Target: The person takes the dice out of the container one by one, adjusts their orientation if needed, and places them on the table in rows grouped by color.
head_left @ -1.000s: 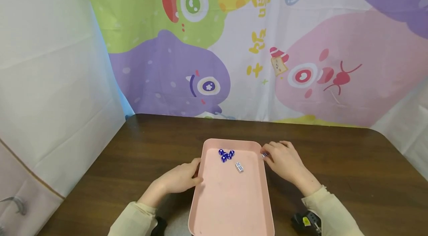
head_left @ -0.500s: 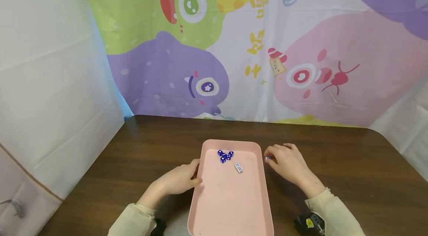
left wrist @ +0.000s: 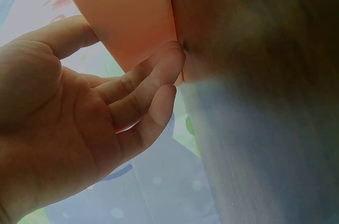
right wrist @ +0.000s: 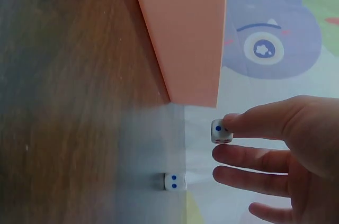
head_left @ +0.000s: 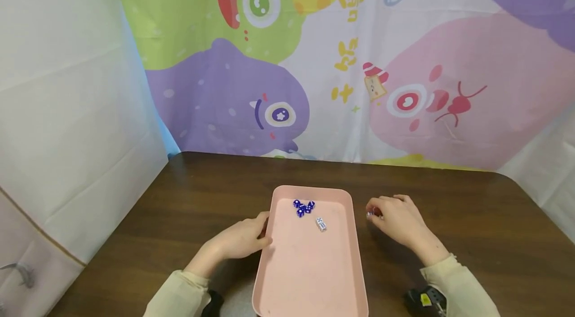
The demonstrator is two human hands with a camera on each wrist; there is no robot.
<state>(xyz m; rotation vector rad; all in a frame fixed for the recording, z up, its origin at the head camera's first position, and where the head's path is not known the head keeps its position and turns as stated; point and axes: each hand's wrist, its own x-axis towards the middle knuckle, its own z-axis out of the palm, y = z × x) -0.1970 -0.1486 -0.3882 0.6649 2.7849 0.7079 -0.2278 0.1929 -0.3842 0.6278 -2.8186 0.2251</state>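
Right hand (head_left: 397,221) pinches a white die (right wrist: 221,131), blue pip on one face, red on another, raised over the table (head_left: 485,237), right of the pink tray (head_left: 314,277). Left hand (head_left: 240,239) grips tray's left wall, thumb over rim. Inside: blue dice (head_left: 300,212) clustered toward far end, white dice (head_left: 321,225) nearer. Right wrist view adds a loose die (right wrist: 174,182) on the table, two blue pips; head view, held die mostly hidden.

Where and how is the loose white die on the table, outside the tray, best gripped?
Probably pinched across two opposite upright faces, coming from above. The loose white die is a small cube lying flat on the table, its sides apart from the tray. The right hand pinches another die, which would likely need putting down first.
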